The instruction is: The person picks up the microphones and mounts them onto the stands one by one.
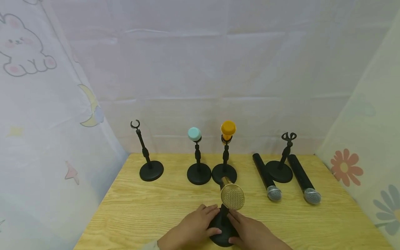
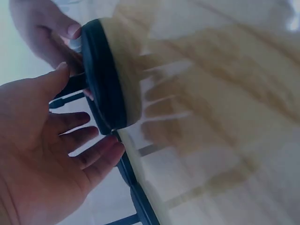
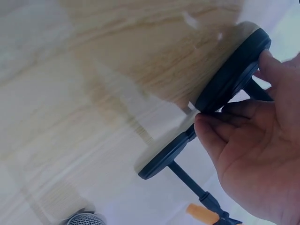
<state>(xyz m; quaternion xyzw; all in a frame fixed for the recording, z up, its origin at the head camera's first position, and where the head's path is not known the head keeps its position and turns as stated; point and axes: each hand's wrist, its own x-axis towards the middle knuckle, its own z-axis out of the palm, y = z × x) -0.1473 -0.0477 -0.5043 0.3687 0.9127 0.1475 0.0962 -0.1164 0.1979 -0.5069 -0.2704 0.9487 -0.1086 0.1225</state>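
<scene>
A gold mesh-headed microphone (image 1: 232,197) sits in a black desk stand near the table's front edge, its head tilted toward me. My left hand (image 1: 197,222) holds the left side of the stand's round base (image 1: 222,236), thumb over its top and fingers toward the back. On the opposite side, my right hand (image 1: 250,231) grips the same base between thumb and fingers. The left wrist view shows the base (image 2: 104,77) close over the wooden tabletop, the left fingertips right at its rim. In the right wrist view, the right thumb presses the base (image 3: 234,70) edge.
Behind stand a stand with a teal-headed microphone (image 1: 194,134) and one with an orange microphone (image 1: 228,129). An unloaded stand (image 1: 151,171) is at far left, another (image 1: 279,172) at right between two black microphones (image 1: 264,172) (image 1: 301,175). Cloth walls (image 1: 200,69) surround the wooden table (image 1: 140,208).
</scene>
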